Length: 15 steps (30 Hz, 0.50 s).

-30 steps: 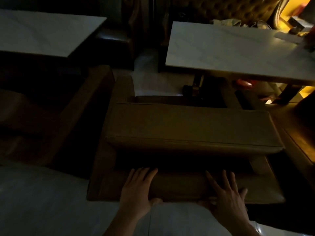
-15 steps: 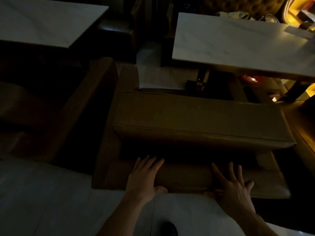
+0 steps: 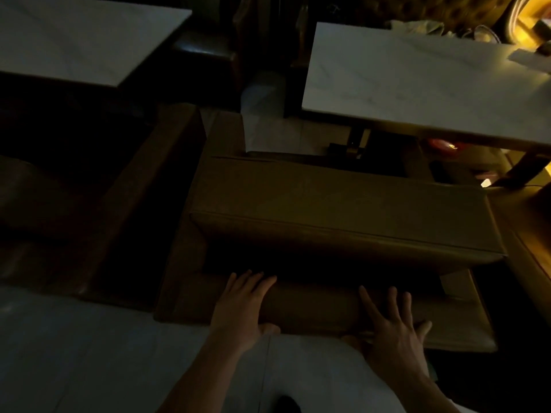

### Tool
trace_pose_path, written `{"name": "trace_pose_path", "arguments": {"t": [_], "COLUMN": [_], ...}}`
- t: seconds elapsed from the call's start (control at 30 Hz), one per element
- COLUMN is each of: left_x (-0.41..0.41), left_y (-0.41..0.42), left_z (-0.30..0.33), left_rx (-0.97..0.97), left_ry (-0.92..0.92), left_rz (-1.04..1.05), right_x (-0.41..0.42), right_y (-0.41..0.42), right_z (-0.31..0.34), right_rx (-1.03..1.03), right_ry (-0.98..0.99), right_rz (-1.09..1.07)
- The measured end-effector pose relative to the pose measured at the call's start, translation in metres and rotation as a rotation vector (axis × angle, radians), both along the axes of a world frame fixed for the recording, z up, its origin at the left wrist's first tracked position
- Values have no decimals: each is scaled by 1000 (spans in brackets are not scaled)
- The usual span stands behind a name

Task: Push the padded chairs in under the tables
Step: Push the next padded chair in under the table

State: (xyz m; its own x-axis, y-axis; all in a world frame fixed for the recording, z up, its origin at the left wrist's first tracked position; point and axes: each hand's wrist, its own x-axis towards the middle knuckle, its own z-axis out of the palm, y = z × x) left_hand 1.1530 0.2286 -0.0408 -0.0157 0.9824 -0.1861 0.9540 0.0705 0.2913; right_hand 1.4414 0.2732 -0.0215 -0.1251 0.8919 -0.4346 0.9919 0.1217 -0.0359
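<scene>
I have the left hand [image 3: 243, 305] and right hand [image 3: 390, 320] spread flat, fingers straight, on the padded chair [image 3: 328, 222] back directly ahead. I would push evenly toward the table [image 3: 417, 84] beyond, keeping it square.

The right table [image 3: 417, 76] is cut by the right edge — small things at its far corner are too dark to tell. The chair seat [image 3: 372, 171] is hidden behind its backrest.
</scene>
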Motion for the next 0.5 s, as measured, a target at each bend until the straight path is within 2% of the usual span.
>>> {"name": "trace_pose_path", "arguments": {"t": [0.27, 0.5], "left_x": [0, 13], "left_y": [-6, -43], "left_z": [19, 97], "left_rx": [-105, -80], "left_ry": [61, 41], "left_rz": [-28, -73], "right_x": [3, 9], "right_y": [0, -52], "right_z": [26, 103], "right_rx": [-26, 93], "right_ry": [20, 97], "right_rz": [5, -76]}}
